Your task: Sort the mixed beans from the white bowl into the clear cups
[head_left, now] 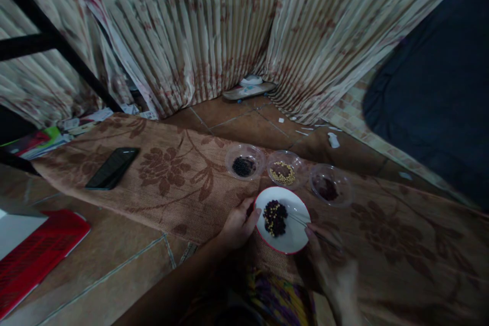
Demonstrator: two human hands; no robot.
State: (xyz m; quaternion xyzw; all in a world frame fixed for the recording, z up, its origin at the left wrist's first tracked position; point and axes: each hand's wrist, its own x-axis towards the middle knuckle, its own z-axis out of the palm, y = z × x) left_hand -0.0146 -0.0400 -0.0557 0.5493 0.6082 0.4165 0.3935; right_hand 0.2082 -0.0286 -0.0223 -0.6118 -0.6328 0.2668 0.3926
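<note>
A white bowl [298, 237] with a red rim sits at the front edge of the cloth. In it lies a mixed heap of dark and yellow beans [275, 218]. My left hand [240, 221] grips the bowl's left rim, thumb over the edge. Thin metal chopsticks [298, 220] are held in my right hand [330, 260], which is partly blurred; their tips reach toward the heap. Behind the bowl stand three clear plastic bowls: one with black beans [243, 166], one with yellow beans [283, 172], one with dark red beans [329, 189].
A patterned brown cloth [183, 178] covers the long narrow bench. A black phone [113, 168] lies on its left part. On the tiled floor are a skateboard [249, 90], scraps of white litter [333, 140] and a red basket [42, 249]. Striped curtains [198, 25] hang behind.
</note>
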